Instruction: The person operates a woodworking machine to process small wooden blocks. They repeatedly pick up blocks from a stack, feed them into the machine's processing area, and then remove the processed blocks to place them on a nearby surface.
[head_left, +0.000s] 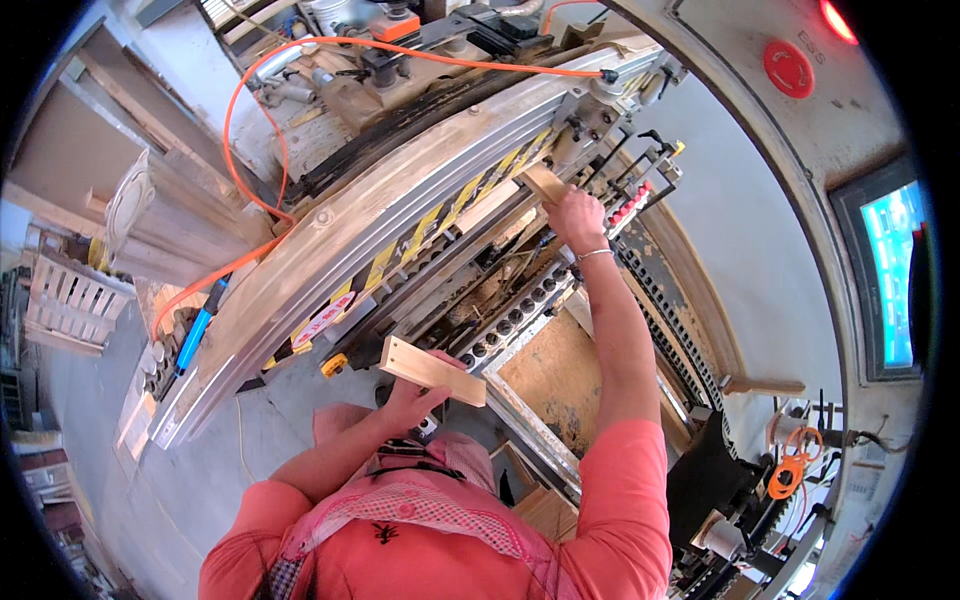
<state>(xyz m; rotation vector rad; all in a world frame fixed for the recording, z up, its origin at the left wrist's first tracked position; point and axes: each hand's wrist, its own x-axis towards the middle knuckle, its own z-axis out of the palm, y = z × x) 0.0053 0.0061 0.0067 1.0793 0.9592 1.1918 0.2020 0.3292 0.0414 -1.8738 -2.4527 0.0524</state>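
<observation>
My left hand (406,403) is closed round a short pale wooden block (435,372), held in front of my body. Small dark holes show near one end of that block. Stretched forward over the machine, my right hand (578,220) grips a second wooden piece (543,184) by its near end. Beside this piece, along the striped rail, lies another pale wooden strip (488,207). My right fingers are partly hidden by the back of the hand.
A long machine rail with yellow-black striped tape (430,222) crosses ahead. An orange hose (232,130) loops over it; a blue air gun (203,328) hangs at left. A black chain (668,325), a red stop button (789,69) and a lit screen (893,270) are at right.
</observation>
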